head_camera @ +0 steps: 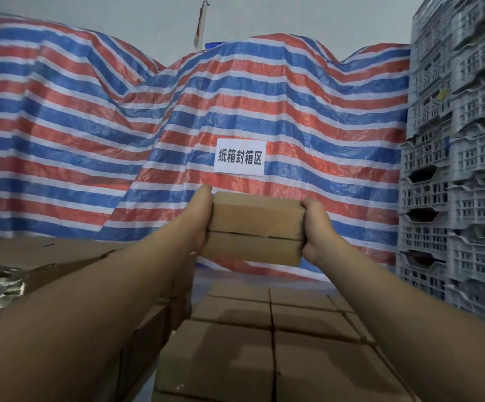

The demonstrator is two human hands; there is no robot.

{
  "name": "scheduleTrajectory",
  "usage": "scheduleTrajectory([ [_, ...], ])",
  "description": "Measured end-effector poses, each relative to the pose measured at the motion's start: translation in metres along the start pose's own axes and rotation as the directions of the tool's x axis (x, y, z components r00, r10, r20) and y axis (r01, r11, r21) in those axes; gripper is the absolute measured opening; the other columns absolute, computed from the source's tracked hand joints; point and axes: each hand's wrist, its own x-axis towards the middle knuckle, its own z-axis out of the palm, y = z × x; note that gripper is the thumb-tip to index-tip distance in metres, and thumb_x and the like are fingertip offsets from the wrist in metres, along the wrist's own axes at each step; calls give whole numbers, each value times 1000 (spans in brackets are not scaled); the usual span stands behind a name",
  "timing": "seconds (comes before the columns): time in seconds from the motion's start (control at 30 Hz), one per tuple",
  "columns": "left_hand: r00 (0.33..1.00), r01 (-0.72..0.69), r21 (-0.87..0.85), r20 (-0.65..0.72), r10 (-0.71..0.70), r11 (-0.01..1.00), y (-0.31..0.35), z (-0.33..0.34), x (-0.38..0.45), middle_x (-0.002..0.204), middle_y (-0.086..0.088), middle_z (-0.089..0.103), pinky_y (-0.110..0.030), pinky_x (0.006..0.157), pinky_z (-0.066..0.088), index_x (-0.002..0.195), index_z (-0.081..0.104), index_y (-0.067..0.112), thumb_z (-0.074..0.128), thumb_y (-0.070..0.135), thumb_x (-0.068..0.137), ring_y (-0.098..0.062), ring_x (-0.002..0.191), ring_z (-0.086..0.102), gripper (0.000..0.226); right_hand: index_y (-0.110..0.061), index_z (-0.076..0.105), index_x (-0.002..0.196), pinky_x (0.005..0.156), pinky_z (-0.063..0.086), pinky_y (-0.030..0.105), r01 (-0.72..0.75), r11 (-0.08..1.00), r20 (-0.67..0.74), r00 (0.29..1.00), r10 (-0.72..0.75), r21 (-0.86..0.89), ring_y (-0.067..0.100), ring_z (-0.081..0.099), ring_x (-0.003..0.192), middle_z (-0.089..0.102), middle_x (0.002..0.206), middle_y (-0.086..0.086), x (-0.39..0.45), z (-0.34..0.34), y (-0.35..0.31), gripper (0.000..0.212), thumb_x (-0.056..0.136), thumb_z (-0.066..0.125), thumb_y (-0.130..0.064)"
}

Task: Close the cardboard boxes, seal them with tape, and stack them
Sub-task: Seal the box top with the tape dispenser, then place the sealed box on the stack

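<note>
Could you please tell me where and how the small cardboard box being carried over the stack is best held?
By its two short ends, one palm from each side, as the left hand and right hand do now. The small cardboard box is a flat-sided block with its flap seam running lengthwise across the near face, so squeezing the ends probably keeps the flaps shut and the underside free for setting down.

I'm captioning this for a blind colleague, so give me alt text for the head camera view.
Two bare hands, left hand and right hand, hold a small closed cardboard box by its ends, raised above rows of stacked boxes. Behind hangs a red, white and blue striped tarp bearing a white paper sign; grey plastic crates tower at the right.
</note>
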Motion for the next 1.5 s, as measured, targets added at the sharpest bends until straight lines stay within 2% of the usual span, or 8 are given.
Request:
scheduleTrajectory([
  [0.23, 1000, 12, 52, 7, -12, 999, -26, 15, 108, 84, -9, 68, -33, 59, 47, 93, 58, 19, 28, 54, 98, -21, 77, 65, 46, -18, 60, 86, 84, 57, 49, -106, 994, 47, 993, 106, 7, 30, 66, 81, 68, 81, 10, 96, 1, 23, 32, 95, 42, -43],
  [0.57, 994, 109, -7, -4, -109, 994, -115, 11, 213, 75, -9, 71, -33, 57, 51, 96, 65, 17, 30, 56, 97, -24, 72, 67, 52, -16, 58, 75, 56, 57, 36, -251, 965, 20, 967, 253, -70, 24, 66, 57, 66, 60, 6, 183, 9, 100, 32, 94, 38, -30],
  [0.73, 973, 226, 35, -52, -224, 974, -163, 2, 227, 59, -8, 70, -33, 54, 47, 94, 62, 14, 35, 56, 98, -23, 71, 65, 50, -17, 51, 78, 93, 54, 42, -331, 930, 7, 942, 336, -159, 27, 61, 84, 59, 71, 5, 191, 3, 152, 25, 93, 35, -29],
  [0.97, 985, 166, 7, -44, -165, 986, -187, -3, 217, 102, -13, 65, -42, 79, 52, 97, 59, 9, 42, 35, 100, -26, 86, 62, 32, -19, 48, 72, 50, 43, 23, -369, 895, 24, 922, 387, -252, 17, 53, 51, 53, 46, -1, 177, 1, 168, 31, 97, 34, -31],
  [1.07, 973, 202, -5, -115, -201, 979, -174, -1, 205, 87, -9, 65, -35, 60, 47, 92, 55, 6, 41, 44, 101, -22, 77, 61, 41, -23, 49, 84, 63, 43, 26, -333, 902, 12, 937, 350, -276, 15, 52, 63, 57, 68, 2, 173, -1, 153, 34, 105, 28, -41],
  [1.13, 957, 227, 5, -186, -222, 974, -156, 2, 194, 80, -10, 62, -33, 55, 40, 86, 53, 12, 38, 50, 101, -22, 74, 58, 43, -24, 50, 120, 86, 39, 35, -283, 917, -18, 957, 290, -282, 19, 57, 94, 58, 105, 3, 166, -4, 139, 36, 107, 25, -46],
  [1.3, 983, 14, 285, -180, 40, 958, -121, 11, 153, 92, -10, 61, -38, 87, 49, 88, 55, 14, 38, 36, 100, -25, 90, 58, 31, -6, 45, 131, 102, 41, 47, -195, 954, -99, 979, 176, -230, 34, 52, 123, 54, 130, 18, 126, -9, 88, 39, 104, 32, -32],
  [1.5, 957, -219, 421, -84, 278, 880, -73, 12, 63, 69, -3, 58, -26, 54, 45, 82, 64, 8, 51, 25, 98, -14, 60, 53, 26, -13, 50, 83, 60, 44, 29, -69, 993, -150, 987, 55, -95, 19, 50, 61, 43, 68, 4, 46, 0, 31, 19, 99, 45, -22],
])
